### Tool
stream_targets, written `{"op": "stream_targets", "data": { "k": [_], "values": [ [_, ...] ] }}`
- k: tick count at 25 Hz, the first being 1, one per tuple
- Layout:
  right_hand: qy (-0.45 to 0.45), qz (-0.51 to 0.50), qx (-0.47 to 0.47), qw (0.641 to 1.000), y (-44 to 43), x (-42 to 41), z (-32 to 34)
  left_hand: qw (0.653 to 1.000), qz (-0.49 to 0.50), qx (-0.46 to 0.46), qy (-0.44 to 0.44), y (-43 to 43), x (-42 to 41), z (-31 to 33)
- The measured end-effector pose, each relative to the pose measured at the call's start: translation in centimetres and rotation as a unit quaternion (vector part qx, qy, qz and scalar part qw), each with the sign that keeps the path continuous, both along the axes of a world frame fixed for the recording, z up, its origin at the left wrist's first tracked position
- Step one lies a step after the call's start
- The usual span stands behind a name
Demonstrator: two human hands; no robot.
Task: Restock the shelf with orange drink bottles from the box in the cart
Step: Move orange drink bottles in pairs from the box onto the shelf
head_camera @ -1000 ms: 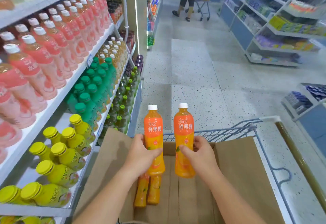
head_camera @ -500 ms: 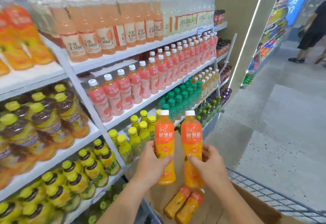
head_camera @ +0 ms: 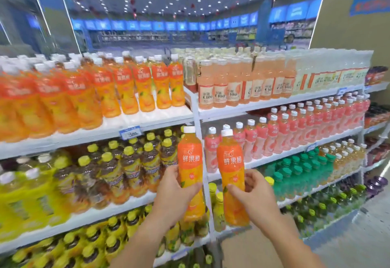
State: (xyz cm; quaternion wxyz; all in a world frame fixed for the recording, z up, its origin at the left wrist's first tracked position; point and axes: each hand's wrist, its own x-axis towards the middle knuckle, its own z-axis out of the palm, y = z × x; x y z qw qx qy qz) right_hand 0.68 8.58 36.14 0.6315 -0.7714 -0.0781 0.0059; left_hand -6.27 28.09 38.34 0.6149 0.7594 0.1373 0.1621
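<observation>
Head view, left hand [head_camera: 175,196], right hand [head_camera: 254,199] gripping 2 orange bottles [head_camera: 190,160]

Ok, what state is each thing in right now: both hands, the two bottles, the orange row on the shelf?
Left hand: grips the left orange bottle around its lower body.
Right hand: grips the right orange bottle around its lower body.
Left orange bottle: upright, capped, not yet shelved.
Right orange bottle: upright, capped, not yet shelved.
Shelved orange bottles: upright, capped, on the top shelf.

Two orange drink bottles [head_camera: 190,158] [head_camera: 230,162], two hands [head_camera: 175,198] [head_camera: 255,196]
</observation>
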Motion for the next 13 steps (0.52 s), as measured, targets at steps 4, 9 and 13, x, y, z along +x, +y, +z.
{"op": "stream_targets", "data": {
  "k": [4,9,13],
  "values": [
    [-0.045,0.06,0.015,0.997,7.8,1.8,3.8,0.998,0.034,0.02,-0.042,6.7,0.6,3.5],
    [-0.079,0.098,0.028,0.992,17.4,4.7,6.7,0.993,0.065,0.051,-0.085,15.5,1.9,6.3],
    [-0.1,0.115,0.041,0.987,23.6,6.8,7.6,0.986,0.102,0.072,-0.113,21.7,3.4,7.4]
  ]
}}
